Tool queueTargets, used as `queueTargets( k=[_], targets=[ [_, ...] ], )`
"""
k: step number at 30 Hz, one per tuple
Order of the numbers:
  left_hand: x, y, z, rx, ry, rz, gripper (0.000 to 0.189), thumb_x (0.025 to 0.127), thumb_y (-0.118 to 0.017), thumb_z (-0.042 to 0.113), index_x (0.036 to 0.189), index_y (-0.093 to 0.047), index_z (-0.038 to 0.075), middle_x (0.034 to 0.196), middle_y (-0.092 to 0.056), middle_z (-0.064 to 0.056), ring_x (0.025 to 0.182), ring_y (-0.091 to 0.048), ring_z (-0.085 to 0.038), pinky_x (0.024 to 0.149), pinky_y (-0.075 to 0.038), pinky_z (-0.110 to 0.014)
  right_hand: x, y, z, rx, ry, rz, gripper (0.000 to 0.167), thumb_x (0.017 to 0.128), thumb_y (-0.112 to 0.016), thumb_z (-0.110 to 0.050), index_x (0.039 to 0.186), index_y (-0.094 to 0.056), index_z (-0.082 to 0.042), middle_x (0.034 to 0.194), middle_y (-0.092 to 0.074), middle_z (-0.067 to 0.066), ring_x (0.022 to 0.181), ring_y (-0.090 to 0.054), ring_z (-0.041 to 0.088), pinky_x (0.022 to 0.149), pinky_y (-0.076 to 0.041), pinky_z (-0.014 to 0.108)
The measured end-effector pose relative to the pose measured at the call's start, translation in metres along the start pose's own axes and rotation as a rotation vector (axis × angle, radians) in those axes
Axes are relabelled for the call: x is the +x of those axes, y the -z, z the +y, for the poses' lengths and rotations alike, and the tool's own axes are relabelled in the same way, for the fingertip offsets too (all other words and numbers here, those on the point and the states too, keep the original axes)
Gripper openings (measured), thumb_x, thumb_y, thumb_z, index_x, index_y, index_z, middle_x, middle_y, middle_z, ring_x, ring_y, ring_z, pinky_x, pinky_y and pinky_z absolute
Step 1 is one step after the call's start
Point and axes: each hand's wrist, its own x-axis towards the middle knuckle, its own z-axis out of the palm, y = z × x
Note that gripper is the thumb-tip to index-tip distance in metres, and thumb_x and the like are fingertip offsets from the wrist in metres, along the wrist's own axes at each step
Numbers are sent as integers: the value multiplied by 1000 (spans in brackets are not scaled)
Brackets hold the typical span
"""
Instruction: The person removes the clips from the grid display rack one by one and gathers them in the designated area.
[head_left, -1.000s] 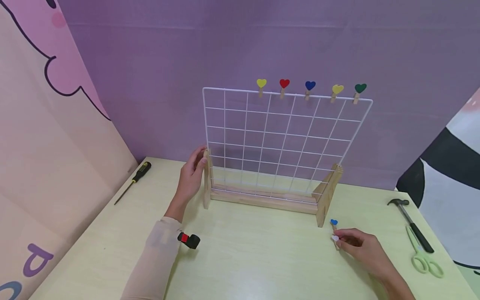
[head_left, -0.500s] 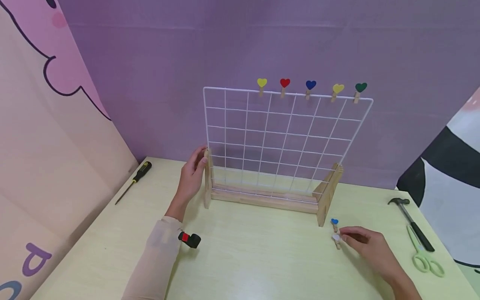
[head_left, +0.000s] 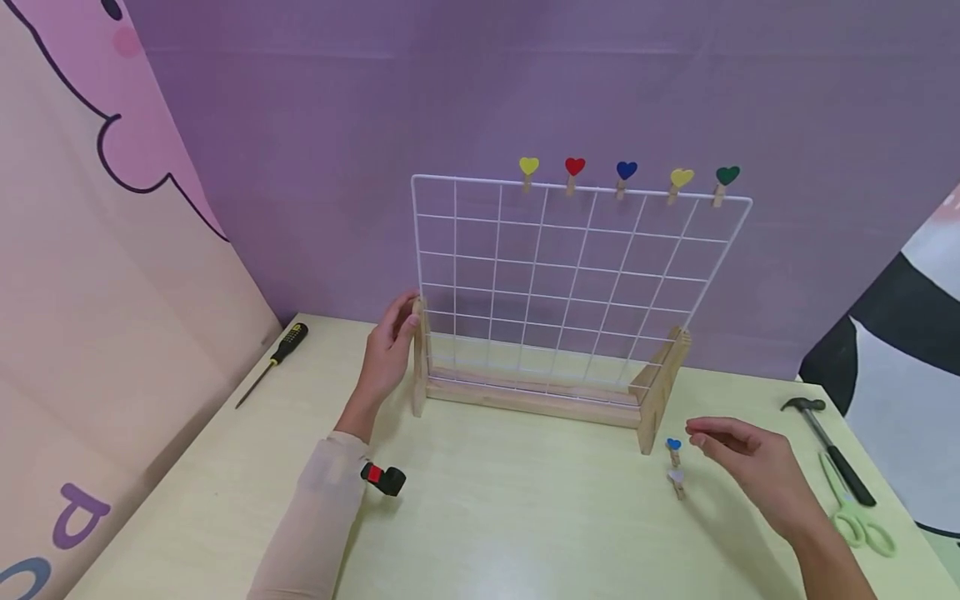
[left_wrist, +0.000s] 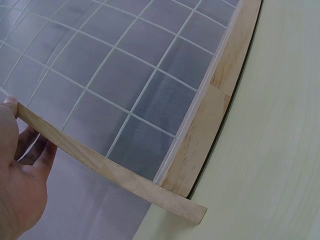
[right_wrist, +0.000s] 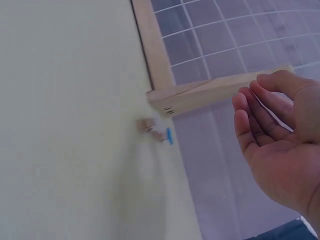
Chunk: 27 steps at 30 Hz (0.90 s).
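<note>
My left hand (head_left: 386, 358) holds the left upright of a wooden stand (head_left: 525, 402), thumb in front and other fingers behind; the left wrist view shows this side post (left_wrist: 125, 177) closely. A white wire grid (head_left: 581, 267) rises from the stand. Along its top edge are several heart clothespins, among them a red one (head_left: 575, 166) and a green one (head_left: 727, 176). My right hand (head_left: 757, 475) is raised over the table, fingers loosely bent, holding nothing. Beside it on the table lie a blue heart clothespin (head_left: 674, 450) and a pale lilac heart clothespin (head_left: 677, 482).
At the right edge lie a claw hammer (head_left: 843, 467) and light green scissors (head_left: 851, 517). A black and yellow screwdriver (head_left: 288, 342) lies at the table's left edge. Behind the pale table (head_left: 487, 508) hangs a purple backdrop (head_left: 300, 150).
My right hand has let go of the lilac heart clothespin and lifted up and to the right. The clothespin stays on the table below the blue one. My left hand stays on the stand.
</note>
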Motion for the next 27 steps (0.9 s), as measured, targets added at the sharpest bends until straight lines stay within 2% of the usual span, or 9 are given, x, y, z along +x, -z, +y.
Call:
queueTargets(
  k=[9, 13, 20, 27],
  targets=[
    [0, 0, 1, -1, 2, 7, 44, 111, -49, 25, 154, -46, 19, 149, -57, -13, 139, -54, -28, 119, -43, -49, 23, -1, -39, -18, 137, 23, 32, 103, -64, -19, 129, -67, 1, 107, -76, -23, 100, -68, -12, 85, -53, 6],
    [-1, -1, 1, -18, 6, 0, 44, 111, -48, 23, 154, -46, 18, 150, -56, -13, 140, -53, -29, 120, -43, -48, 32, -6, -54, -16, 162, 15, 32, 104, -63, -18, 130, -67, -1, 110, -74, -23, 104, -66, -12, 87, -52, 5],
    [-2, 0, 6, -24, 13, 4, 44, 111, -48, 21, 154, -46, 16, 151, -56, -15, 140, -53, -30, 120, -42, -49, 47, -15, -89, -14, 205, 16, 35, 104, -63, -27, 131, -68, -5, 111, -72, -25, 108, -64, -10, 91, -49, 3],
    [0, -2, 1, -3, 10, 12, 43, 111, -48, 21, 154, -46, 18, 150, -57, -13, 140, -54, -29, 119, -44, -48, 61, -21, -121, 56, 254, 30, 33, 103, -65, -24, 128, -69, -3, 110, -73, -22, 104, -69, -5, 90, -52, 7]
  ],
)
